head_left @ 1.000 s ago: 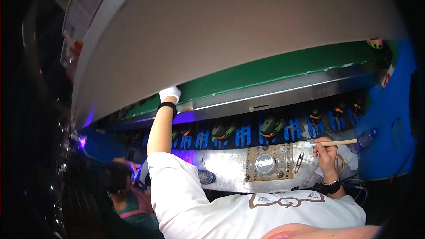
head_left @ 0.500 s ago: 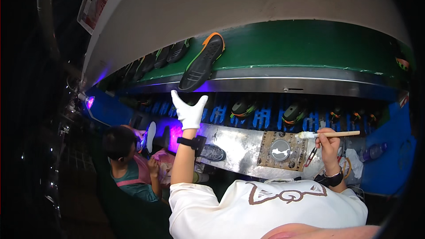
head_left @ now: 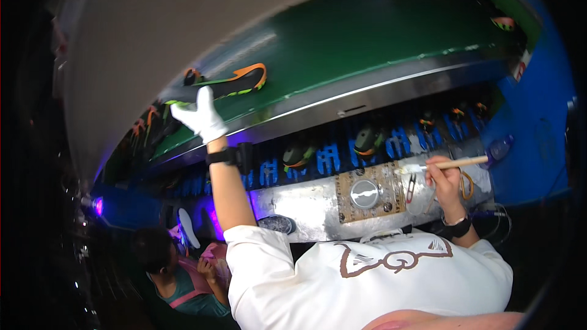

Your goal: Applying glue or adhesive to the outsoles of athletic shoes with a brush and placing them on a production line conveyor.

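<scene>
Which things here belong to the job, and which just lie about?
Likely in the work:
black sole with orange edge, at the gloved left hand
brush, in the right hand

Seemingly lying about:
red tool
purple bottle
yellow ring

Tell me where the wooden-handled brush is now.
In the head view, the brush is right of centre, in the right hand, its bristles pointing left by the brown sheet.

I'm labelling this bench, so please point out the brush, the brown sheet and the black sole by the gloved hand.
Brush [head_left: 469, 162]: head view, on its wooden handle.
Brown sheet [head_left: 390, 192]: head view, on its right part.
Black sole [head_left: 236, 85]: head view, on its dark surface.
</scene>
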Demonstrator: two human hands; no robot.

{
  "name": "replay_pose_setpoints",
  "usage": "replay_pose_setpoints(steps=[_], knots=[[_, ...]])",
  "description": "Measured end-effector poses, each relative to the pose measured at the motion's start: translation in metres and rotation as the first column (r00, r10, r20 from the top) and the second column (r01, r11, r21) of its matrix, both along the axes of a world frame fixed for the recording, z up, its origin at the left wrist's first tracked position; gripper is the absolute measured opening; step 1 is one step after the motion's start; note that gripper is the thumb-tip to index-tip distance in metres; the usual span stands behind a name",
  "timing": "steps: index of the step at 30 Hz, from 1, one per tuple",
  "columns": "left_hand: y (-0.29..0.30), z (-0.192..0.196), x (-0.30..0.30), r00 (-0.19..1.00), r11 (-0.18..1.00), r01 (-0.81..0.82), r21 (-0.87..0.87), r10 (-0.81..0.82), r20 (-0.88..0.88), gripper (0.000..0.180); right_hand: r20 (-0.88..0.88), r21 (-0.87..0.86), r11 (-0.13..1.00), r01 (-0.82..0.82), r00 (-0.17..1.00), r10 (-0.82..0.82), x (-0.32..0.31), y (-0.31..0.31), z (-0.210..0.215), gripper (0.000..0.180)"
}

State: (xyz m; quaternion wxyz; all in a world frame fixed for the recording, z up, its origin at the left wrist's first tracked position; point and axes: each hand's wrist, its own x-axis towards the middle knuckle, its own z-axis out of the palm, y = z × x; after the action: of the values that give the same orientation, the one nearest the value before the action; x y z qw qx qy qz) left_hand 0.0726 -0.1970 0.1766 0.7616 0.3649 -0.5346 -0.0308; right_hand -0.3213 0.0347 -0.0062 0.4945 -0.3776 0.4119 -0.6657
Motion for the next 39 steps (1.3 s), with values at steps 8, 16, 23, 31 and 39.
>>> replay_pose_setpoints(steps=[8, 16, 23, 31, 39], knots=[[0.141, -0.047, 0.009, 0.583, 0.59, 0.794, 0.148, -0.669, -0.461, 0.073, -0.211, 0.257, 0.94, -0.224, 0.936, 0.28, 0.025, -0.02, -0.058, 0.012], [0.226, -0.243, -0.017, 0.371, 0.437, 0.847, 0.304, -0.077, -0.925, 0.055, -0.509, 0.177, 0.934, -0.312, 0.783, 0.358, 0.069, -0.034, -0.096, 0.013], [0.273, -0.267, -0.038, 0.211, 0.211, 0.959, 0.188, -0.096, -0.973, 0.064, -0.586, 0.174, 0.928, -0.331, 0.723, 0.367, 0.079, -0.036, -0.113, 0.013], [0.254, -0.233, -0.038, 0.474, 0.26, 0.855, 0.448, -0.044, -0.879, 0.052, -0.601, 0.096, 0.953, -0.287, 0.747, 0.286, 0.078, -0.037, -0.105, 0.011], [0.169, -0.147, -0.057, 0.804, 0.7, 0.592, 0.398, -0.484, -0.345, 0.04, -0.313, -0.035, 0.959, -0.281, 0.914, 0.256, 0.075, -0.047, -0.018, 0.014]])
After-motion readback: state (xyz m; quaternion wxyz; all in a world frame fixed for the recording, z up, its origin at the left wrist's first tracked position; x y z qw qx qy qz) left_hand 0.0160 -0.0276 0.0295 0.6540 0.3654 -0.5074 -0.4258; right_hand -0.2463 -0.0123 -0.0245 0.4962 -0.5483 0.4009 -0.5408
